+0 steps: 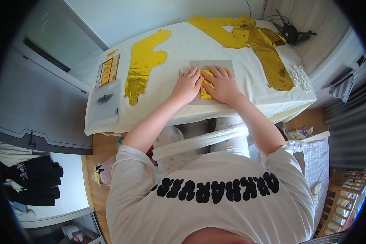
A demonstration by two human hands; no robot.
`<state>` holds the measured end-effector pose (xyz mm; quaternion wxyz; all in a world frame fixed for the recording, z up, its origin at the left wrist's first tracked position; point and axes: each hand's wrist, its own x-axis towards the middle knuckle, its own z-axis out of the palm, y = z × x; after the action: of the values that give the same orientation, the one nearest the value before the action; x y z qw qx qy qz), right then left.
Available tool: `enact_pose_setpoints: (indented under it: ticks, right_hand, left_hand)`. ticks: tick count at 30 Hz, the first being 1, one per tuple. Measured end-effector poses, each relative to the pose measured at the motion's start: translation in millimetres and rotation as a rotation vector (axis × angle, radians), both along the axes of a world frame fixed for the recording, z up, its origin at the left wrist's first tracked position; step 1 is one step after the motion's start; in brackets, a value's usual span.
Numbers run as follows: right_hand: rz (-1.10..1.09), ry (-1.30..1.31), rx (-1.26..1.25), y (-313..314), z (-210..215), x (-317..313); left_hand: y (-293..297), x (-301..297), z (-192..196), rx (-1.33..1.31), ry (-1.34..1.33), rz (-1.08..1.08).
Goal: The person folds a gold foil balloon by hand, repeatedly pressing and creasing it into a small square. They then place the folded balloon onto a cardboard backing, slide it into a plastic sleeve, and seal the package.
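My left hand [187, 86] lies flat with its fingers stretched out, the fingertips at the left edge of a folded piece of gold foil [206, 94]. Over the same foil my right hand [224, 86] is pressed down, palm low and fingers spread. Both hands rest on a flat grey sheet or bag [213, 63] near the table's front edge. Part of the folded foil is hidden beneath my right hand. To the left lies a flat, deflated gold foil balloon [148, 59]. Larger gold foil balloons [268, 61] spread across the far right.
A cream cloth covers the table [175, 44]. At its left are a clear pouch [106, 106] with small black pieces and a printed orange card [107, 71]. Several white rings [301, 78] lie at the right edge. A black device with antennas [289, 34] stands at the back right corner.
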<state>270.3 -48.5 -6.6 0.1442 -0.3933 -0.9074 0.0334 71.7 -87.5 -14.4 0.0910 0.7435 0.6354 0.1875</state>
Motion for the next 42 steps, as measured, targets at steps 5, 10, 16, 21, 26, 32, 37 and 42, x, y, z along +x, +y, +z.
enact_pose_setpoints:
  ticks: [5, 10, 16, 21, 26, 32, 37, 42]
  right_hand:
    - [0.025, -0.012, -0.014, 0.5, 1.1, -5.4]
    - [0.022, 0.142, 0.008, 0.9, -3.8, -5.0]
    - [0.019, 0.182, -0.067, 2.4, -4.5, -3.6]
    - [0.109, 0.327, -0.181, 17.8, 1.9, 18.2]
    - [0.144, 0.049, -0.087, 14.9, 11.4, 46.3]
    - [0.136, -0.058, -0.036, 10.0, 9.4, 43.7]
    - [0.111, -0.082, 0.02, 1.7, 6.8, 29.7]
    - [0.159, -0.029, 0.029, -4.1, -1.4, 15.2]
  left_hand:
    - [-7.0, -3.8, -0.7, 0.009, 0.009, 0.005]
    - [-11.6, -2.9, 2.3, 0.015, 0.075, -0.016]
    - [-14.2, 2.1, 3.8, -0.035, 0.226, 0.019]
    - [-16.4, 6.8, 6.4, -0.023, 0.212, 0.034]
    - [-17.2, 1.1, 1.3, -0.004, 0.177, 0.011]
    - [-15.1, -0.4, 5.9, -0.037, 0.117, -0.006]
    - [-17.4, 1.9, 10.2, -0.08, 0.146, 0.025]
    - [-22.2, -1.8, 6.7, -0.068, 0.156, -0.022]
